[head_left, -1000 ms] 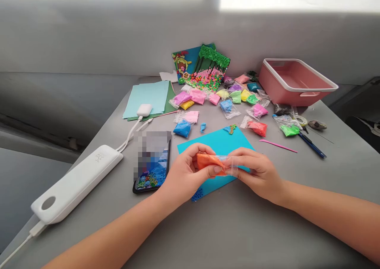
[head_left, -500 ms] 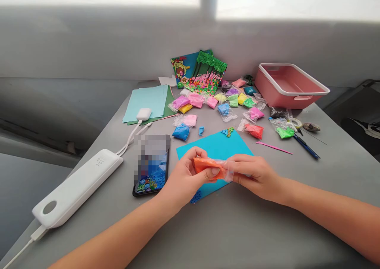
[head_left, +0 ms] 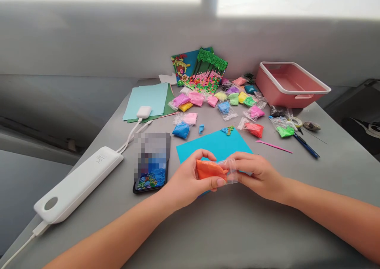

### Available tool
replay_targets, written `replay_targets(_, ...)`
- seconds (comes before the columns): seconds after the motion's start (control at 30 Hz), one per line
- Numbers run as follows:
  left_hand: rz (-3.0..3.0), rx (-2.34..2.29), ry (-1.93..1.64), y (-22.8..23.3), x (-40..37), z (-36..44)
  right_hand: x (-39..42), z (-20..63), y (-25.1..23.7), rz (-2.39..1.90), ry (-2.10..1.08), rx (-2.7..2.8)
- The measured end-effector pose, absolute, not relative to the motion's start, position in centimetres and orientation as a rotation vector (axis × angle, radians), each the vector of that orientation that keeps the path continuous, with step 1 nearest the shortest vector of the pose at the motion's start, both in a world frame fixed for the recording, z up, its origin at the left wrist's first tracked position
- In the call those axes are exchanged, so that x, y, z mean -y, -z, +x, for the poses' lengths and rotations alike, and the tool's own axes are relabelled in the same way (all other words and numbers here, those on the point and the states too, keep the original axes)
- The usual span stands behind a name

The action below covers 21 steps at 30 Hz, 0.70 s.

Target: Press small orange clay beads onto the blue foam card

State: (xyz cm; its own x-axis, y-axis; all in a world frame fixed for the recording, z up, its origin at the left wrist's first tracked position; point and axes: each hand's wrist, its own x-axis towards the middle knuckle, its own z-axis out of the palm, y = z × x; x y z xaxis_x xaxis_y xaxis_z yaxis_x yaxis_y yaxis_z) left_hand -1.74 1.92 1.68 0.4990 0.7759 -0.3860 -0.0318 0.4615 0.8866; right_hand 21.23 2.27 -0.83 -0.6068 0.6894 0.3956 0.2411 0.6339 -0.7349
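Both hands hold one small clear bag of orange clay [head_left: 210, 169] just above a bright blue card sheet [head_left: 215, 145] on the grey table [head_left: 225, 225]. My left hand [head_left: 187, 180] pinches the orange lump from the left, thumb under it. My right hand [head_left: 257, 174] grips the clear plastic end of the same bag from the right. A tiny patch of coloured clay dots [head_left: 228, 130] sits at the card's far corner.
A phone [head_left: 151, 165] lies left of the card, with a white power bank [head_left: 77, 185] and earbud case [head_left: 144, 112] further left. Several coloured clay bags [head_left: 225, 103], a finished clay picture [head_left: 199, 69], a pink tub [head_left: 291, 84], pale paper sheets [head_left: 147, 99] and a pen [head_left: 305, 145] lie beyond.
Both hands with the orange bag have drawn slightly nearer to me, now covering the card's near corner. The grip looks the same.
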Motion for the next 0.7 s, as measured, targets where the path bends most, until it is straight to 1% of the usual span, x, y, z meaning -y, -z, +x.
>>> replay_targets(0.3,0.919,-0.985,-0.616,-1.61,-1.23,-0.93,-1.62,20.99,0.48,-0.683,-0.736,2.196)
replay_targets(0.57,0.969,-1.011,-0.695,-1.86,-1.14,-1.12,-2.00,21.58,0.48,-0.634,-0.515,2.164)
replay_targets(0.7,0.932,-1.000,-0.703,-1.69,-1.16,-0.95,-2.19,21.87,0.44,-0.614,-0.483,2.217)
